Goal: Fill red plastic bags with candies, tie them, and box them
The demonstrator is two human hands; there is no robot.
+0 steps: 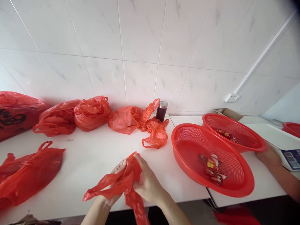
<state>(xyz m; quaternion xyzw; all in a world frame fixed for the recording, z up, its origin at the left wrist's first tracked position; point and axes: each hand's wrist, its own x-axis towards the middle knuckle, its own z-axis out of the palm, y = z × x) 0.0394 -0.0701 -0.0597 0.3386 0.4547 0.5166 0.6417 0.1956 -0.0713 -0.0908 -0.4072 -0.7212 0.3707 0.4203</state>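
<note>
Near the front edge of the white table, both my hands grip a crumpled red plastic bag [128,178]. My left hand [114,184] is partly covered by the bag and holds it from the left. From the right, my right hand [148,182] presses its thumb and fingers into the bag. The bag's loose ends hang to the left and down past the table edge. Just beyond my hands lies another crumpled red plastic bag [158,136]. To the right stands a red plastic colander [187,168] with several small red wrapped packets [213,165] inside.
A co-worker's hand [269,156] touches a second red colander [255,137] at the right, near a white scale [278,134]. Filled red bags [92,114] line the tiled wall. A dark tumbler [161,112] stands among them. Another red bag [44,168] lies at the left.
</note>
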